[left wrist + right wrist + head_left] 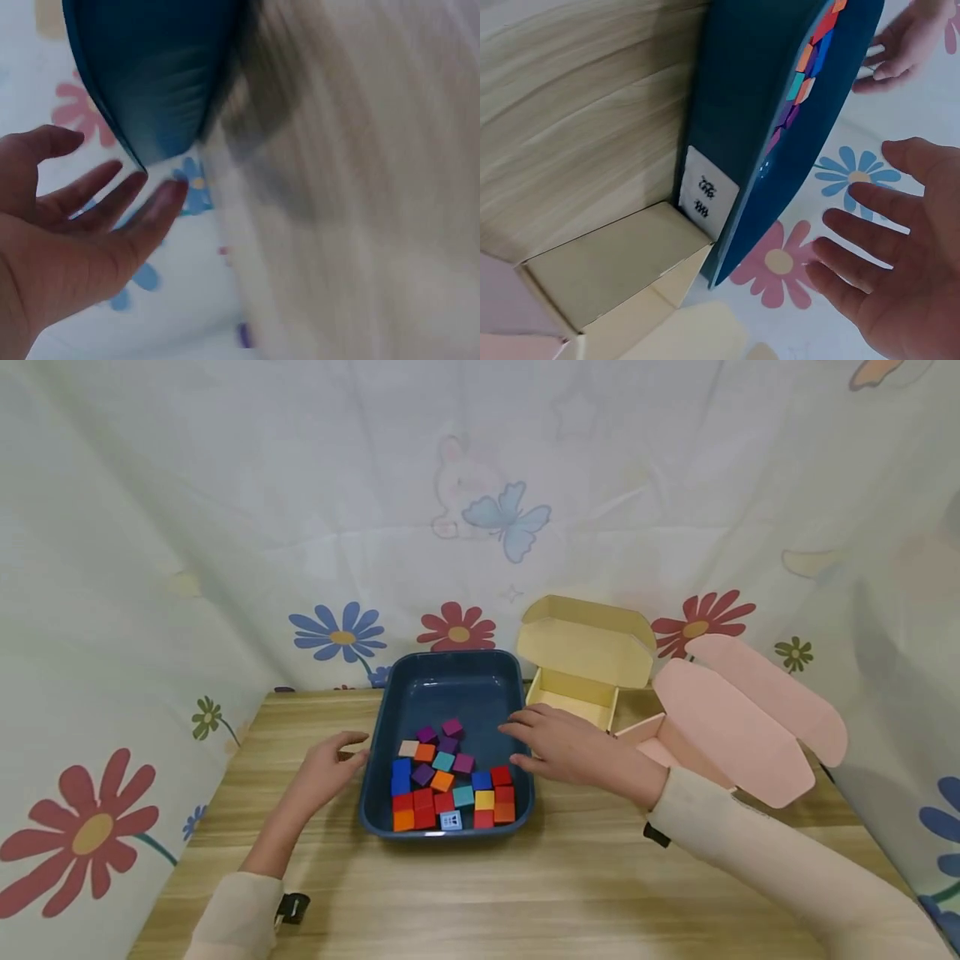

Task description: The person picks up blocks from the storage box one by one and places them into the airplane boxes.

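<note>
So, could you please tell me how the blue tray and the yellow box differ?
The blue tray holds coloured cubes; the yellow box shows none in its visible part. The tray shows no lid, while the box has a raised lid. The tray has rounded corners; the box has flat walls with straight edges. Both stand open on the wooden table.

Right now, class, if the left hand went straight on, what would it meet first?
The left hand would probably meet the blue tray, at its left wall, though depth is unclear.
</note>
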A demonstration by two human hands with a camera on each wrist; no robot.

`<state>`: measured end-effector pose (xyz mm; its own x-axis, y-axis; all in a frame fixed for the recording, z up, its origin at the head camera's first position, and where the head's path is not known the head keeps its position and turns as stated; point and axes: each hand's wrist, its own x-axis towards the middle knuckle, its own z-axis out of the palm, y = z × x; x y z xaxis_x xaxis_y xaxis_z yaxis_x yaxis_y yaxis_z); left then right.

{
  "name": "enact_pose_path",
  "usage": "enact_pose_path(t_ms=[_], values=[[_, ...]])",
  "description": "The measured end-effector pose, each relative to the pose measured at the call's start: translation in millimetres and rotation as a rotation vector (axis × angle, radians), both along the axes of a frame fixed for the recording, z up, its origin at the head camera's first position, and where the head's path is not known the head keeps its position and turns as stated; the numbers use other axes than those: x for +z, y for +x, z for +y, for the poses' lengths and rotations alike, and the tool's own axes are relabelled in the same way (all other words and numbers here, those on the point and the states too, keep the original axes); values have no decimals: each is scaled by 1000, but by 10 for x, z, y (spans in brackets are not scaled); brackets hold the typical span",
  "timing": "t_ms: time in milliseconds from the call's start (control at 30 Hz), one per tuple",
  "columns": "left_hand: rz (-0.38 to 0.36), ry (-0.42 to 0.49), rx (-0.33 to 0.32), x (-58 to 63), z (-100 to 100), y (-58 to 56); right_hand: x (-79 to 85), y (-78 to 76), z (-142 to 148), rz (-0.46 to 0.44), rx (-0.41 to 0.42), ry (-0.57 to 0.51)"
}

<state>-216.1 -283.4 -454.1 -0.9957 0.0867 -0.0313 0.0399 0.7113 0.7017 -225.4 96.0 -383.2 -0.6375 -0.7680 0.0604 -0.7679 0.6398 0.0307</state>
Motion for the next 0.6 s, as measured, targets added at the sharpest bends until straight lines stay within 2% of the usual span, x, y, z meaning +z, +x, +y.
enact_pose_path(t_ms=[133, 233, 400, 600], values=[[-184, 307, 53, -113, -40, 23, 22, -108, -152, -18, 26, 10], [-261, 443, 93, -178, -37, 35, 79, -202, -287, -72, 14, 17], [-300, 531, 107, -304, -42, 48, 167, -372, -519, -153, -1, 26], [-315, 560, 119, -383, -22, 90, 128, -585, -748, -205, 3, 53]])
